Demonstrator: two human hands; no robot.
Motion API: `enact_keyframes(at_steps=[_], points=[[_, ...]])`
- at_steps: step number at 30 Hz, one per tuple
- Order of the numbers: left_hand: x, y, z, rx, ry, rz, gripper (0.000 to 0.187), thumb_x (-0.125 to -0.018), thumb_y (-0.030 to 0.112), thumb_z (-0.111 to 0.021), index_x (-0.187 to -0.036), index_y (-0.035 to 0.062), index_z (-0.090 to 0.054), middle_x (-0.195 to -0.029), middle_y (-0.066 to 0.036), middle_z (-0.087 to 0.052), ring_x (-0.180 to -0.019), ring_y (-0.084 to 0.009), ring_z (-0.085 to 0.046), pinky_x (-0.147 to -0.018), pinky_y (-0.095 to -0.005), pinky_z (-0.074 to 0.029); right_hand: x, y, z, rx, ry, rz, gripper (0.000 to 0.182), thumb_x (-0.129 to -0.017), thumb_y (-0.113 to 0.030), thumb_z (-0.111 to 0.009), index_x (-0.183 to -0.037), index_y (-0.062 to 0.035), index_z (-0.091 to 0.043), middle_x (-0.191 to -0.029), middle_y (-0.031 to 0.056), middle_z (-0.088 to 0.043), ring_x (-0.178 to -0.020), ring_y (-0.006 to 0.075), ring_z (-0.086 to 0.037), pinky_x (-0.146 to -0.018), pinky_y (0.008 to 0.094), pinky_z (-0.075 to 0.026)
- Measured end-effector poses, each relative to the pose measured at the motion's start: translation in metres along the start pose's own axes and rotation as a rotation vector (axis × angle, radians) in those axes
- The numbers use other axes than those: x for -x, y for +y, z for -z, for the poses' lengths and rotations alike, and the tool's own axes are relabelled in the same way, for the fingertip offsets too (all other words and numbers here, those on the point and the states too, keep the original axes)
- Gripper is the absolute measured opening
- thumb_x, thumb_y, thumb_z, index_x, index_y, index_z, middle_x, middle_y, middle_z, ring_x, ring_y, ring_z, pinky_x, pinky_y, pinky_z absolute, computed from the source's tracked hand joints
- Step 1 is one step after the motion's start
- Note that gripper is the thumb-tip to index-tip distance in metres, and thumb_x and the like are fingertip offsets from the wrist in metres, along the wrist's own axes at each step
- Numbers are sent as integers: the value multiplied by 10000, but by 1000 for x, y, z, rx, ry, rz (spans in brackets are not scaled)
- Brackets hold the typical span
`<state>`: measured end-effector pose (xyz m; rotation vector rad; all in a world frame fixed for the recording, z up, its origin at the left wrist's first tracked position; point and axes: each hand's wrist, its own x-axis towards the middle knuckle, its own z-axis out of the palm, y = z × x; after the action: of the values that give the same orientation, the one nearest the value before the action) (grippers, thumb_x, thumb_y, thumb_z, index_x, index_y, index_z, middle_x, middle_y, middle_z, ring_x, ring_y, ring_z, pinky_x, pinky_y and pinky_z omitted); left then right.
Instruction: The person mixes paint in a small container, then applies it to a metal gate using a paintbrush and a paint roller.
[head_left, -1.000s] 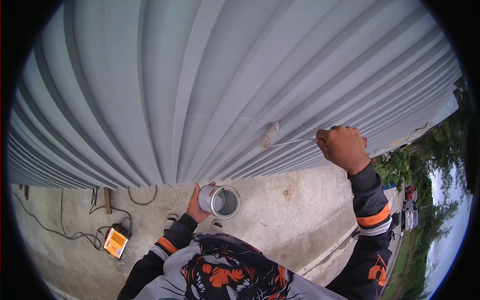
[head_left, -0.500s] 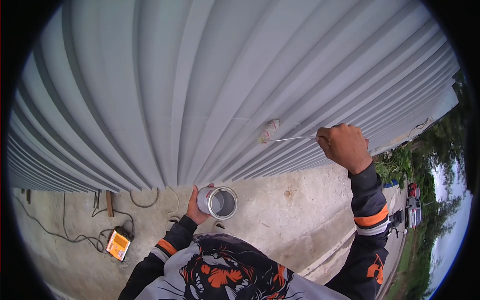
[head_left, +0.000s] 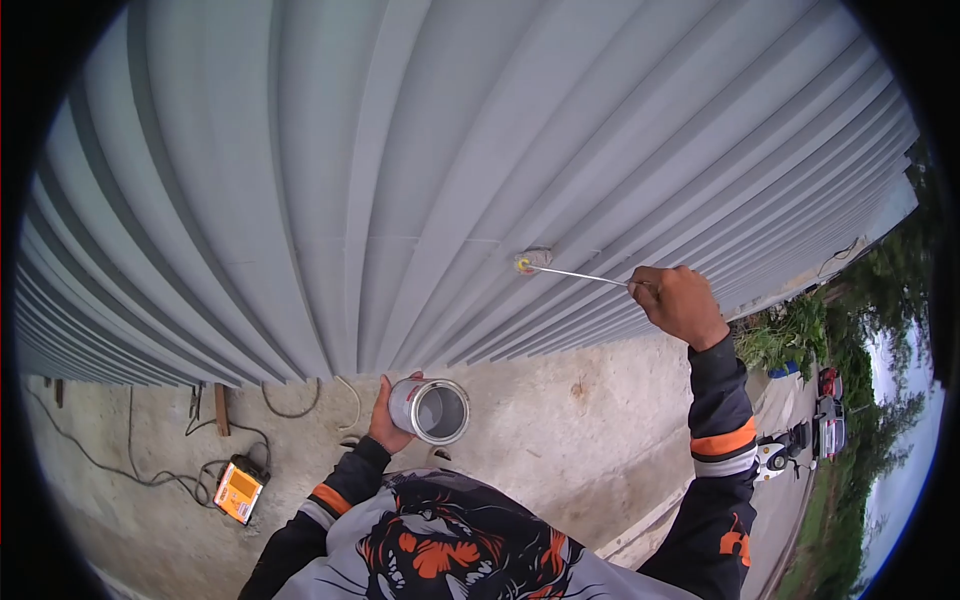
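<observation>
My right hand (head_left: 683, 305) is closed round the handle end of a small paint roller (head_left: 536, 261). The roller's thin wire frame runs left from my fist, and its sleeve, yellow at one end, lies against a grey ribbed metal wall (head_left: 440, 160). Low in front of me, my left hand (head_left: 388, 420) is wrapped round the side of a paint can (head_left: 430, 410). The can has no lid on, and its inside looks grey. The part of the handle inside my right fist is hidden.
On the concrete floor (head_left: 560, 420) at lower left stands an orange and black machine (head_left: 240, 490) with dark cables. A brown post (head_left: 221, 410) meets the wall's lower edge. Off to the right are a motorbike (head_left: 775, 457), parked vehicles (head_left: 829, 428) and green plants (head_left: 775, 345).
The roller sleeve has turned on the wall so its yellow end faces me more. My right hand has shifted slightly left. The can has moved a little left and down.
</observation>
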<state>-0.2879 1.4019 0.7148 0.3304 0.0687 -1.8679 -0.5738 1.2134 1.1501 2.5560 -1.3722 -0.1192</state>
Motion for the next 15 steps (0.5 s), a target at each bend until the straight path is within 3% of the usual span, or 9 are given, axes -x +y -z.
enact_keyframes(at_steps=[7, 15], points=[[4, -3, -5, -9, 39, 13, 812, -1039, 758, -358, -1508, 119, -537, -1482, -125, -614, -1375, -332, -577, -1139, -566, -463, 21, 22, -54, -160, 92, -39, 149, -995, -275, -660, -977, -154, -745, -649, 125, -661, -668, 382, -684, -624, 499, -542], [7, -8, -1, -3, 73, 33, 840, -1022, 785, -359, -1519, 130, -534, -1490, -116, -610, -1394, -332, -561, -1148, -585, -446, 55, 9, -99, -92, 137, 5, 124, -992, -269, -666, -1018, -176, -744, -669, 88, -669, -591, 330, -674, -561, 471, -535]])
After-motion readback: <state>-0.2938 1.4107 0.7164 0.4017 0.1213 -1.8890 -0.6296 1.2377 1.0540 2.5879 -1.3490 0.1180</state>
